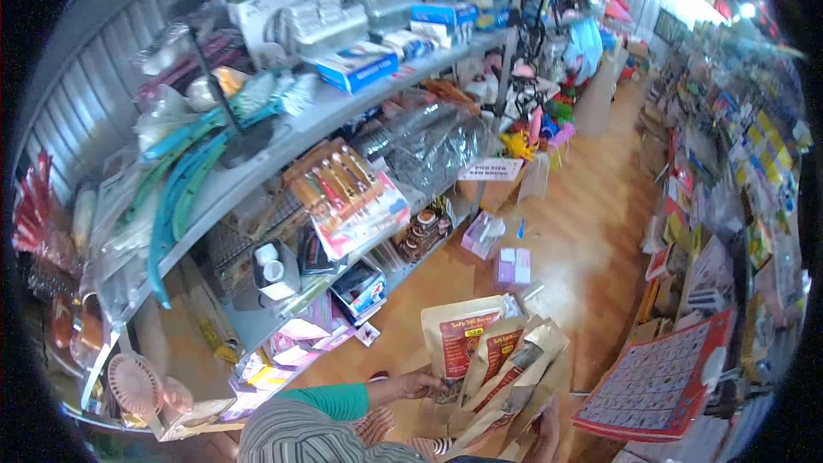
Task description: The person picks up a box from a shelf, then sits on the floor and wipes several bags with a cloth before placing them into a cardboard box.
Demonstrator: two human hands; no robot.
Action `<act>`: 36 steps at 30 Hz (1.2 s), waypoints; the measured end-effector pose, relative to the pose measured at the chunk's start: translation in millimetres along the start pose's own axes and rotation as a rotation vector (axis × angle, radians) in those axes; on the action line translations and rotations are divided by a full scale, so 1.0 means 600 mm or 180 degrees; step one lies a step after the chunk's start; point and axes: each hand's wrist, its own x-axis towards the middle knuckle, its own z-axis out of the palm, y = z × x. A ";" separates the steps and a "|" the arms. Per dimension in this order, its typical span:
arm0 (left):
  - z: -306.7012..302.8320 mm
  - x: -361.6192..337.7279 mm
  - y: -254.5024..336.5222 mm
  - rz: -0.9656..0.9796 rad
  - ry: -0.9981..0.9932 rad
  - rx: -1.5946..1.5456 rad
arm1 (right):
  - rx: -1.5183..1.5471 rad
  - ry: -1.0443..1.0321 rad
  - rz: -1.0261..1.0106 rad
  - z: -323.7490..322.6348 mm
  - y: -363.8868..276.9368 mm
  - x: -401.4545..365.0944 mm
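Observation:
Several brown paper packets with red labels [467,343] fan out at the bottom centre. My left hand [423,384] is closed on the lower left corner of the leftmost packet. On the other side my right hand [543,435] wraps round the lower right edge of the packets, its fingers partly hidden by them. A green sleeve [330,400] covers part of the left arm, and striped cloth [296,435] shows below it.
Shelves [313,116] on the left hold blue boxes [356,69], teal hangers [184,180] and plastic-wrapped goods. A red-edged printed sheet [660,377] is at right. Purple boxes [513,267] stand on the wooden floor [591,206]. A pink fan [135,384] is lower left.

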 end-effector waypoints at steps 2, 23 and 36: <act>0.040 -0.018 0.027 0.0048 0.0173 0.0136 | 0.0205 0.0142 0.0192 0.037 -0.058 -0.010; 0.198 -0.193 0.092 0.2301 0.0125 -0.1114 | -0.1349 -0.1102 -0.0407 0.280 -0.376 0.042; 0.221 -0.261 0.282 0.2852 0.0168 -0.1124 | -0.0909 -0.2046 -0.1026 0.521 -0.553 -0.064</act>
